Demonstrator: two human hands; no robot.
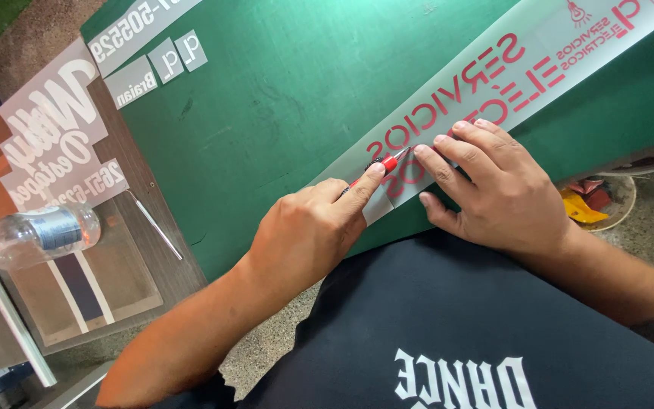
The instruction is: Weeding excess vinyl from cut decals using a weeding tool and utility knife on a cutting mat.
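1. Head view: the left hand [308, 231] pinches a red-handled craft knife [387, 163], whose long axis runs from lower left to upper right, tip toward the right hand's fingertips.
2. The knife rests on a long grey vinyl strip with red lettering [493, 76], which lies diagonally across the green cutting mat [266, 98].
3. The right hand [493, 189] presses flat on the strip, fingers spread narrowly.
4. The knife's handle is mostly hidden under the left fingers; its blade is too small to make out.
5. A clear plastic bottle [32, 235] lies at left, its contents unclear.
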